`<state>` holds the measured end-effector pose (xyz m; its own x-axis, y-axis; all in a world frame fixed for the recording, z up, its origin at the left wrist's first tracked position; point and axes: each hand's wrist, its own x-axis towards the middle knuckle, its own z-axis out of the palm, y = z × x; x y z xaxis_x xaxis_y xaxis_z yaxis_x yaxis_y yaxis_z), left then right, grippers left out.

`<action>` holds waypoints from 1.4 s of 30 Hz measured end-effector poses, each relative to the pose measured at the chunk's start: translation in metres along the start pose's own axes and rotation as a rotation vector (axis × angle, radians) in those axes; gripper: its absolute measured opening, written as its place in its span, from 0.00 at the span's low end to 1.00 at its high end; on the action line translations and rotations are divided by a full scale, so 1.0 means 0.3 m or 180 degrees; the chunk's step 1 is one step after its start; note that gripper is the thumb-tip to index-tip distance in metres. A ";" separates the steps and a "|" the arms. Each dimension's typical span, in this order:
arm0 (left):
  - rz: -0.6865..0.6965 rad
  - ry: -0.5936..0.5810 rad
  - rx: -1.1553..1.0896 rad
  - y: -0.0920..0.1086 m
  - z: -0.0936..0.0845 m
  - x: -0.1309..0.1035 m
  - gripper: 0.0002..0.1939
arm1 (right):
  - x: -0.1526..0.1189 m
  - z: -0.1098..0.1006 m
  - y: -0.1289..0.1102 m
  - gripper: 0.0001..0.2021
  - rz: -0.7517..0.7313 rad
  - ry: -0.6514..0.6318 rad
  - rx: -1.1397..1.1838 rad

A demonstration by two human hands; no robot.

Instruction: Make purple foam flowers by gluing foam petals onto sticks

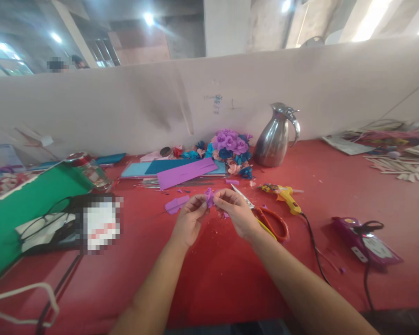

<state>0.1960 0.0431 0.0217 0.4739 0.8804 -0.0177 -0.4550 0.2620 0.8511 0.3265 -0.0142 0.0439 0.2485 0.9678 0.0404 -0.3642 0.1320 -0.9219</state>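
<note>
Between my two hands is a small purple paper flower [209, 197], held above the red table. The fingers of my left hand [192, 215] pinch its left side, while my right hand [238, 211] grips it from the right with thumb and fingers. Fingertips cover part of the flower. Just left of it lies a cut piece of purple paper [176, 204]. Scissors [272, 224] with orange-red and yellow handles rest beside my right hand, partly hidden by it. Behind my hands, a purple paper strip [186, 173] lies across blue sheets [134, 169].
A bunch of paper flowers [230, 145] stands at the back beside a steel jug [274, 142]. To the right are a yellow glue gun [287, 197] with its cord and a purple power box [366, 244]. A glass jar [91, 171] and a green box [42, 204] are on the left.
</note>
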 end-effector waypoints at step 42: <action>0.0062 0.0006 0.0253 -0.003 0.020 -0.003 0.12 | -0.001 0.011 0.007 0.11 0.0121 0.0000 0.0066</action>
<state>0.2005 0.0396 0.0240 0.4641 0.8858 -0.0015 -0.4029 0.2127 0.8902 0.3228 -0.0135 0.0433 0.2342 0.9722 0.0055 -0.3918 0.0995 -0.9147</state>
